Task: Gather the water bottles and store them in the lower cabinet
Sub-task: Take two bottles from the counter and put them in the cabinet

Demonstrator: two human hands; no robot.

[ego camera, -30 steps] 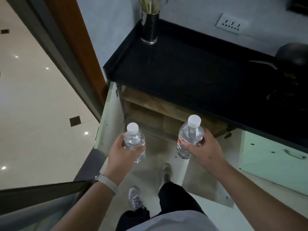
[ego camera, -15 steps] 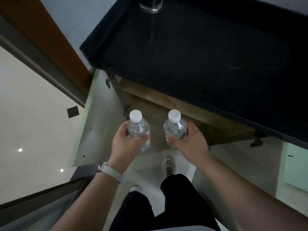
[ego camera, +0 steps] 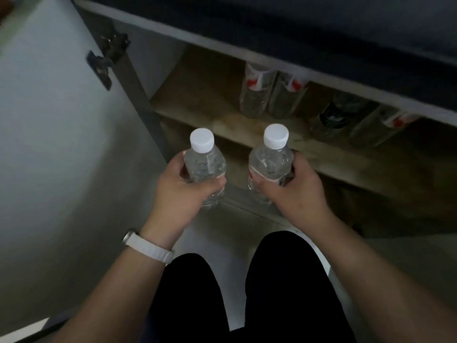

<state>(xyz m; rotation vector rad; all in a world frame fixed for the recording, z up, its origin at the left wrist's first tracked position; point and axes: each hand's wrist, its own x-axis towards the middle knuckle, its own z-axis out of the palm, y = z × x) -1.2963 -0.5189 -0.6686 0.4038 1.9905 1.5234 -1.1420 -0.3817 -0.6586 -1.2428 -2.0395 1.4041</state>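
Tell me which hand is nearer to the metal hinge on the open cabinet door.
Left. The left hand is below and right of the hinge; the right hand is farther right again.

Left hand [ego camera: 178,194] grips left bottle [ego camera: 205,164], right hand [ego camera: 296,194] grips right bottle [ego camera: 270,162], thumbs inward.

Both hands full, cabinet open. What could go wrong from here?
1. Stored bottles already stand on the shelf, middle and right; pushing the right bottle in could topple them.
2. Left hand grips the left bottle, right hand the right, so neither can steady a wobble.
3. The top rail sits low; an upright cap may catch it.
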